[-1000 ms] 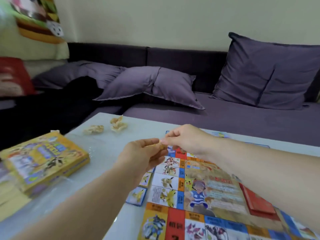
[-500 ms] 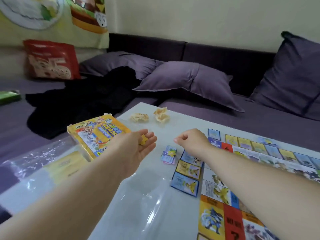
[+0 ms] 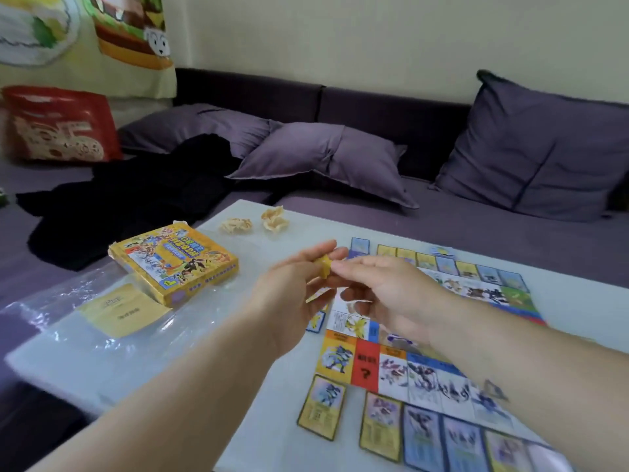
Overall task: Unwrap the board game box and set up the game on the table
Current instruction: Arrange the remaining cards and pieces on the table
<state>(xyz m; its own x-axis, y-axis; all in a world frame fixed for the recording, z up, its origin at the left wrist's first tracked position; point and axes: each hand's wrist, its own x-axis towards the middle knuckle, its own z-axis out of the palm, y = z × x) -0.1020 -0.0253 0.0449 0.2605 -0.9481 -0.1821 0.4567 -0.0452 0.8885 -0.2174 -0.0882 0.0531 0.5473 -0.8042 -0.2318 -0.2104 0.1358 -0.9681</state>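
Observation:
My left hand (image 3: 292, 294) and my right hand (image 3: 384, 291) meet above the table's middle, both pinching a small yellow game piece (image 3: 325, 265) between their fingertips. Under them lies the unfolded game board (image 3: 367, 362) with colourful squares. Cards (image 3: 321, 407) are laid along its near and far edges. The yellow game box (image 3: 173, 262) sits on the table to the left, past my left hand. Clear plastic wrap (image 3: 61, 321) lies spread at the table's left end with a yellow sheet (image 3: 124, 313) on it.
Two crumpled yellowish wrappers (image 3: 255, 221) lie near the far edge of the white table (image 3: 163, 366). Behind it runs a purple sofa (image 3: 442, 226) with cushions and a black garment (image 3: 129, 195). A red bag (image 3: 58, 126) stands far left.
The hands, apart half a second ago with the piece in my left palm, have come together on it. The view has swung, showing more of the board's near edge.

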